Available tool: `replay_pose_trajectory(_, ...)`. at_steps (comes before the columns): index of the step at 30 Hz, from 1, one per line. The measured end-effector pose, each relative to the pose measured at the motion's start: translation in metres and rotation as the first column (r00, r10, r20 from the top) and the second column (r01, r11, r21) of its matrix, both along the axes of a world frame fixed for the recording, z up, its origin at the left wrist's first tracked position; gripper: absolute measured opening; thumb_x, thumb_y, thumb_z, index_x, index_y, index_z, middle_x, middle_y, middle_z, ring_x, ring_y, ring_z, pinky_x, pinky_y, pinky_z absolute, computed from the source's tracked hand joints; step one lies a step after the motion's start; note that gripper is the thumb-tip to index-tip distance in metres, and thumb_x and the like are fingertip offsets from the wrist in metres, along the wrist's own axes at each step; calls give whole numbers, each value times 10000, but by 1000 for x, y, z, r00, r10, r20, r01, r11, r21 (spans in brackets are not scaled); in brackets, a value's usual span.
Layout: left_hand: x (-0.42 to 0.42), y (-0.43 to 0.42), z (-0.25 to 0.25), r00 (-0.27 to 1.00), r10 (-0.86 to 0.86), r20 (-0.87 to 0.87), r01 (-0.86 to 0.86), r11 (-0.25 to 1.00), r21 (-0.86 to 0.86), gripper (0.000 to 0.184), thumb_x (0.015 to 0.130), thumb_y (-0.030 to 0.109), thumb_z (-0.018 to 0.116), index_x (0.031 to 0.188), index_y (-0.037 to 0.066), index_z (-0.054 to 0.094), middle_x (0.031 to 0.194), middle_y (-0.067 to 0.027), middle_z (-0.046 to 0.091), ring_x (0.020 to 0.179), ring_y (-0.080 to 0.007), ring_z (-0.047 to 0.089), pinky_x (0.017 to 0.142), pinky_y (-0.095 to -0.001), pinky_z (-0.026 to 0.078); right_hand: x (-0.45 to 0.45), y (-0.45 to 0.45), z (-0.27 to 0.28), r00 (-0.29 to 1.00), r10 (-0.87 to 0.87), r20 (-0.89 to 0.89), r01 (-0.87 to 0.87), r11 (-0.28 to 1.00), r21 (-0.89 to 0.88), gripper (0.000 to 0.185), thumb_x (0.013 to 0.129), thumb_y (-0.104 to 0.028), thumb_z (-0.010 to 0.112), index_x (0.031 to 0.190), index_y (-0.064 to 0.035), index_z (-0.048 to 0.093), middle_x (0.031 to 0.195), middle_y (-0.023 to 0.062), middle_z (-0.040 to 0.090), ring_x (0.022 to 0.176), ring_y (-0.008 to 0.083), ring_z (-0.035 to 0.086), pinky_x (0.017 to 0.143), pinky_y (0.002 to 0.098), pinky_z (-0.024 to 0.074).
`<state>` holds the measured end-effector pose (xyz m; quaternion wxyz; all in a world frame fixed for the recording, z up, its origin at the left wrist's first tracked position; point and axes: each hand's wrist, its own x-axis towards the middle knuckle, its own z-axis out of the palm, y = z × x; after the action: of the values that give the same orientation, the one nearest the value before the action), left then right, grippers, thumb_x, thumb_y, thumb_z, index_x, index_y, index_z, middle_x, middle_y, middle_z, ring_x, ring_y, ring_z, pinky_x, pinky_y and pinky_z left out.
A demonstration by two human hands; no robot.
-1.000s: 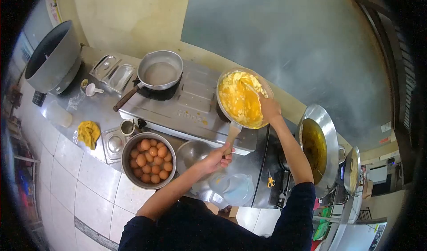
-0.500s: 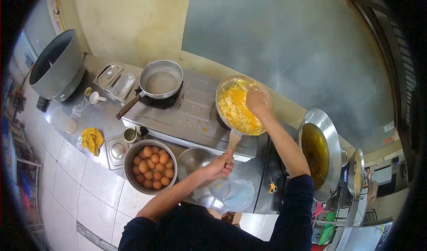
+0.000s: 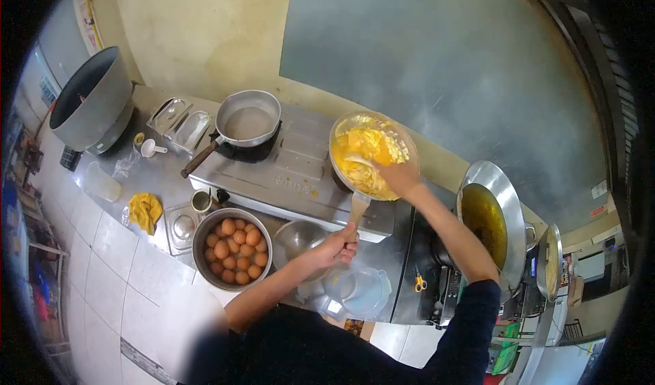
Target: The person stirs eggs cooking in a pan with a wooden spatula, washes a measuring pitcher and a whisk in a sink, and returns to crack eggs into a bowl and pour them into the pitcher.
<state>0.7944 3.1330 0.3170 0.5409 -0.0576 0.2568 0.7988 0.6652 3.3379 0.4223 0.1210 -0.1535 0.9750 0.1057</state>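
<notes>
yellow egg (image 3: 368,143) lies in the pan (image 3: 409,138) at the right end of the stove (image 3: 295,158). the left hand (image 3: 336,246), forearm slanting up, wraps its wooden handle (image 3: 357,209), which juts past the front edge. the right hand (image 3: 399,179) reaches over the rim, fingers closed around a pale utensil (image 3: 358,158); ridged stove metal separates pan from saucepan (image 3: 248,115).

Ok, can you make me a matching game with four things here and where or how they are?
1. eggs
2. left hand
3. right hand
4. cloth

A. over the yellow food
B. crumpled and yellow
C. gripping a wooden handle
D. piled in a round metal pot

Pairs: 1-D, 2-C, 3-A, 4-B
</notes>
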Motion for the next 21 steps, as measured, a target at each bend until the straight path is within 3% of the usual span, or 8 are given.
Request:
replay_pose_trajectory(2, 1, -3, 1, 1000, 20, -13, -20, 999, -26, 427, 936, 555, 394, 883, 134, 440, 622, 50, 338, 494, -68, 277, 446, -229, 242, 13, 9, 51, 991, 16, 134, -22, 999, 44, 367, 934, -263, 414, 1291, -259, 499, 967, 186, 640, 864, 359, 625, 784, 445, 489)
replay_pose_trajectory(4, -1, -3, -5, 999, 25, -42, -25, 1000, 5, 409, 955, 530, 360, 930, 135, 463, 638, 65, 309, 493, -57, 262, 444, -218, 231, 23, 36, 67, 985, 72, 160, -75, 997, 13, 359, 938, -269, 404, 1281, -248, 509, 984, 189, 635, 882, 353, 622, 782, 445, 489)
replay_pose_trajectory(6, -3, -4, -6, 1000, 20, -18, -19, 999, 31, 409, 954, 531, 361, 924, 135, 459, 637, 62, 313, 491, -58, 263, 441, -217, 226, 33, 44, 66, 974, 129, 185, -127, 992, -20, 353, 942, -276, 394, 1270, -237, 519, 1000, 192, 629, 900, 347, 618, 780, 446, 489)
replay_pose_trajectory(9, -5, -5, -4, 1000, -5, 11, 5, 999, 40, 416, 948, 540, 364, 911, 135, 453, 634, 57, 319, 489, -61, 264, 437, -219, 223, 48, 44, 42, 947, 161, 278, -154, 987, -45, 352, 920, -195, 474, 1267, -190, 532, 1036, 175, 624, 956, 358, 587, 809, 430, 474)
replay_pose_trajectory(11, -5, -4, 1, 1000, -18, 24, 17, 999, 29, 422, 944, 548, 366, 904, 136, 450, 632, 54, 320, 489, -63, 263, 435, -223, 223, 50, 32, 9, 973, 223, 64, -199, 944, -262, 345, 933, -216, 393, 1246, -153, 525, 954, 211, 629, 891, 362, 620, 766, 480, 485)
replay_pose_trajectory(15, -5, -5, 9, 1000, -9, -3, 9, 999, -44, 420, 954, 533, 357, 909, 120, 424, 629, 42, 322, 491, -73, 274, 442, -235, 245, 33, -9, 1, 985, 56, 161, -34, 990, -136, 350, 932, -195, 385, 1250, -107, 504, 893, 225, 630, 843, 377, 629, 735, 483, 491)
replay_pose_trajectory(18, -1, -3, 9, 999, 13, -40, -17, 997, -77, 415, 964, 512, 358, 918, 103, 409, 632, 30, 331, 495, -79, 300, 450, -240, 277, 1, -5, -29, 995, 78, 58, -67, 982, -178, 363, 930, -174, 373, 1269, -95, 478, 872, 235, 632, 804, 389, 632, 705, 474, 497)
replay_pose_trajectory(21, 0, 0, 10, 995, 26, -94, -37, 993, -114, 427, 963, 513, 361, 966, 95, 446, 667, 21, 377, 536, -99, 352, 486, -258, 328, -26, 9, -47, 995, -7, -101, -14, 980, -199, 389, 933, -160, 372, 1312, -119, 452, 846, 248, 635, 779, 390, 632, 708, 485, 497)
